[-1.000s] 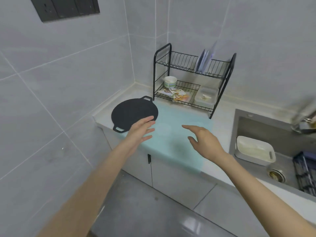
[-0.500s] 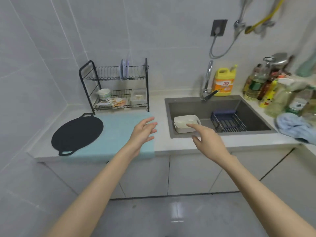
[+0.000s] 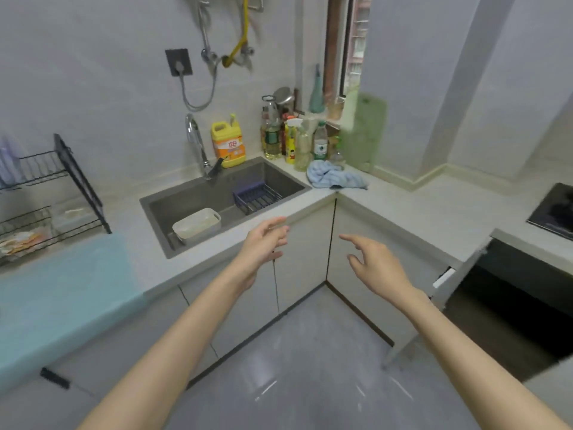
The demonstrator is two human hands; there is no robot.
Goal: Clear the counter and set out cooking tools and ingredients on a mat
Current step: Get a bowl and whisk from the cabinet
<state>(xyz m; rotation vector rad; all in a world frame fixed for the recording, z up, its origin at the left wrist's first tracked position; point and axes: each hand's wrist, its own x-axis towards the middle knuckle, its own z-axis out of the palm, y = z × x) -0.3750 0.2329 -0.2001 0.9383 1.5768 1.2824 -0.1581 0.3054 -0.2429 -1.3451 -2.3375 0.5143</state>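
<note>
We find both hands raised before the corner cabinets, holding nothing; left hand (image 3: pixel 263 243) with fingers loosely spread; right hand (image 3: pixel 376 263) likewise slack, forefinger extended. The mat (image 3: pixel 62 290) lies far left, reaching the front edge of the counter (image 3: pixel 418 212); the sink (image 3: pixel 198 193) is just beside it; a cupboard door (image 3: pixel 462 265) stands ajar at right, narrowing the floor.

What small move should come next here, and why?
Probably reach the right hand toward the bottles in the counter corner: it and the left hand are open and empty, and the visible part of the blue mat holds nothing yet.
</note>
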